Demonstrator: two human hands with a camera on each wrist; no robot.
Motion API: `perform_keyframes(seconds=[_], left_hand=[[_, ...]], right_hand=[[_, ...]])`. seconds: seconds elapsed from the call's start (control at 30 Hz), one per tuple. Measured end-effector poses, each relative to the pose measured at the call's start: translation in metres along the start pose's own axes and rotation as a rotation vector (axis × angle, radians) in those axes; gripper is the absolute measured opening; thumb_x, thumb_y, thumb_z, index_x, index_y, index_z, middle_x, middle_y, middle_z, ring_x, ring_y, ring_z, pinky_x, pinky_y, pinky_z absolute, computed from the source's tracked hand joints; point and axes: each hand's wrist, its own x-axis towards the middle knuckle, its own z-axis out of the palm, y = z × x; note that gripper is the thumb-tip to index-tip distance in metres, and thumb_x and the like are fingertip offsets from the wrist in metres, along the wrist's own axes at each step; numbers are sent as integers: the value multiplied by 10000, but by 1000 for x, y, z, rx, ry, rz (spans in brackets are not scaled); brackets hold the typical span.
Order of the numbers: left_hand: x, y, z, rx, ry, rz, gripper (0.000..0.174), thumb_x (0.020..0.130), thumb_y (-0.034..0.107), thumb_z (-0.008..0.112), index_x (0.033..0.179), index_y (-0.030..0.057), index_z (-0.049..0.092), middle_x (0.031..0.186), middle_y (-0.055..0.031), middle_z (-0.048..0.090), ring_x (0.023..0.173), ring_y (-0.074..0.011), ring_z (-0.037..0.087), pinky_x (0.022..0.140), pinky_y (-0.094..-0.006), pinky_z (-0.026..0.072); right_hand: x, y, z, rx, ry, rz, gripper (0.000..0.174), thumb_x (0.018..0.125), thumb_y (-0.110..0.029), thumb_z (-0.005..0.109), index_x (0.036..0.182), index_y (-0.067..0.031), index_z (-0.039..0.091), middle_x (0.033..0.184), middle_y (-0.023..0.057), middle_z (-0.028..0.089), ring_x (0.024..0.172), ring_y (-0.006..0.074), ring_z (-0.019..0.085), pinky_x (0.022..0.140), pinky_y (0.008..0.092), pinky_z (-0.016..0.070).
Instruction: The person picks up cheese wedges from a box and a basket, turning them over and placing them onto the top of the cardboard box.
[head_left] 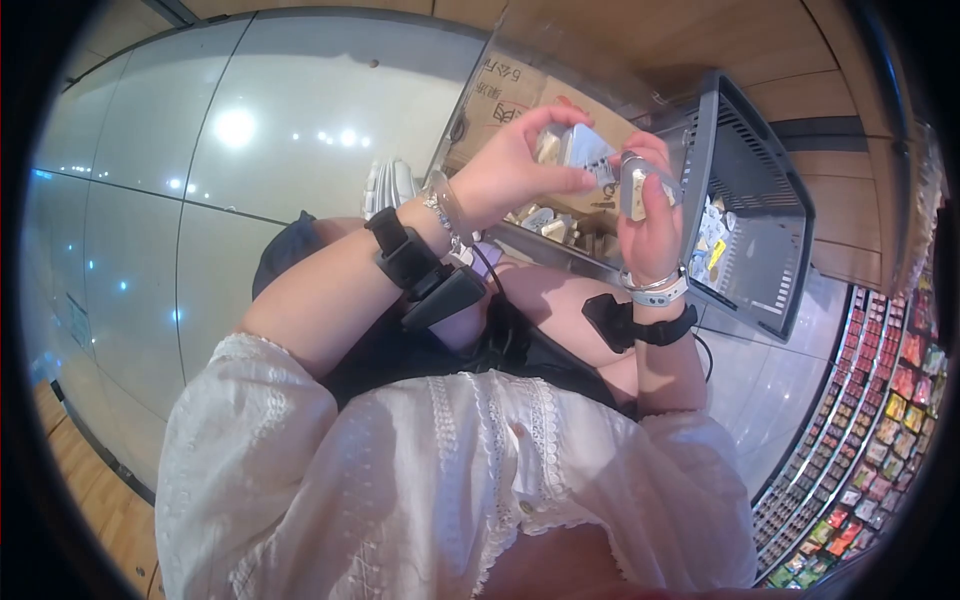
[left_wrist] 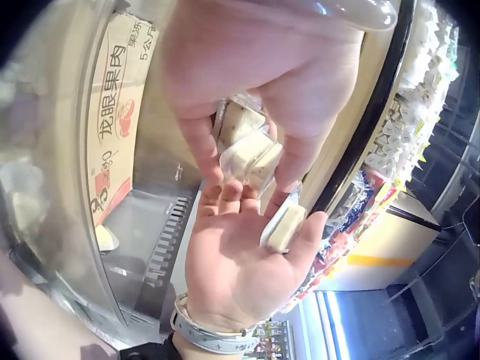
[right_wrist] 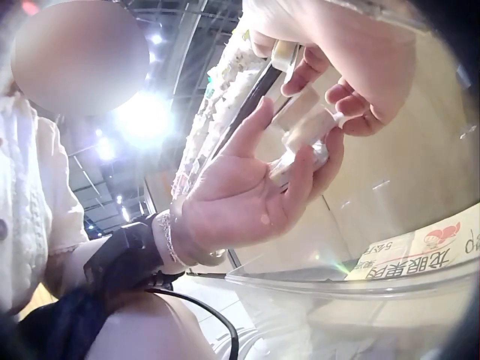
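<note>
My left hand (head_left: 500, 175) holds several small clear-wrapped packets (left_wrist: 251, 154) with pale blocks inside, its thumb and fingers on either side of them. My right hand (head_left: 648, 235) faces it and holds a single packet of the same kind (left_wrist: 286, 227) between thumb and index finger. In the left wrist view the right palm faces the camera, its other fingertips right at the packets in the left hand. Seen in the right wrist view, the left fingers curl round their packets (right_wrist: 309, 131).
Below the hands stands a clear-walled bin with a printed cardboard piece (head_left: 500, 95) and more pale packets (head_left: 550, 222). To its right is a grey slotted basket (head_left: 775, 190) holding some packets (head_left: 715, 240). Shelves of colourful packages (head_left: 890, 430) line the far right.
</note>
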Motion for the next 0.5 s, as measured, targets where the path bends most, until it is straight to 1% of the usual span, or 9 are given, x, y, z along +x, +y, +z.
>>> perform_keyframes(seconds=[0.1,0.17,0.23,0.3,0.33,0.37,0.4,0.43,0.5], left_hand=[[-3,-4,1,-11,-31,-91,466,707,41,673,1100,23,422,963,-45,548,862,-105,545,708,-234,477],[1,-10,-1,25,-37,-100,466,710,77,685,1094,15,430,938,-48,552,803,-100,553,651,-226,478],[3,-15,-2,30,-37,-99,445,720,93,680,1085,27,435,919,-45,557,776,-94,553,612,-223,474],[-2,-23,-3,-4,-29,-144,413,730,98,671,1070,41,441,900,-41,561,765,-88,552,601,-220,470],[1,-25,-6,-7,-14,-146,398,735,96,666,1062,49,444,889,-39,563,758,-83,552,597,-216,468],[0,-13,0,46,29,-185,387,748,113,651,1070,57,444,920,-37,553,788,-84,547,600,-219,462],[-5,-5,7,86,78,-236,376,762,129,637,1078,65,443,952,-34,542,818,-86,542,603,-221,456],[-6,-7,8,64,87,-223,374,765,136,635,1077,67,440,945,-36,544,815,-84,542,596,-224,457],[-1,-7,5,53,75,-176,373,768,143,633,1076,69,437,938,-38,545,811,-83,541,589,-227,459]], right_hand=[[-2,7,-2,145,20,104,262,860,-198,454,1030,1,474,969,41,501,929,116,455,843,253,355],[-3,5,-1,54,21,188,221,850,-172,452,1010,-23,484,949,31,505,913,100,456,824,250,369],[0,8,-3,-72,-49,138,226,824,-117,486,1025,-18,509,944,24,503,912,101,465,806,235,376],[-3,7,4,-13,50,191,351,791,-67,532,1137,-20,490,983,21,490,893,82,471,770,223,398],[3,9,0,-117,0,219,470,783,-60,562,1224,-6,410,1014,26,502,873,74,486,736,212,417],[7,8,2,11,23,317,541,781,-80,587,1259,13,352,1014,34,519,834,73,503,710,203,427],[9,12,5,-19,107,236,510,771,-87,610,1218,23,389,971,38,540,812,76,517,710,208,435],[9,18,2,37,111,282,466,779,-53,596,1196,6,398,1018,60,535,898,115,533,762,233,447],[16,19,-5,55,6,337,344,786,-67,599,1099,1,474,983,51,551,880,111,536,754,233,446]])
